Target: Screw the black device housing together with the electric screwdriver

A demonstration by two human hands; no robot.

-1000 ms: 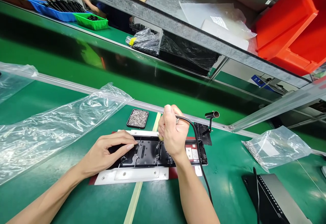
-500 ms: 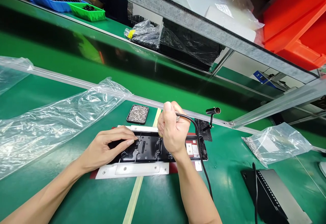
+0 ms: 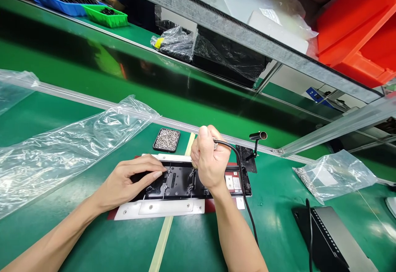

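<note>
The black panel lies on its fixture plate before me. Behind it sits the screw tray; left of it, a plastic bag; right, a smaller bag.

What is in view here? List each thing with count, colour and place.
black panel: one, black, in a white and red holder, centre of the bench
screw tray: one, black with silvery screws, behind the panel
clear bags: two large, transparent, left of the bench
screw bag: one, clear, right
grey box: one, grey and black, lower right
red bins: red, on the shelf, upper right
green tray: one, far left
blue tray: one, far left
cable: one, black, running from the right hand
left hand: flat on the panel
right hand: fisted around a corded tool above the panel
</note>
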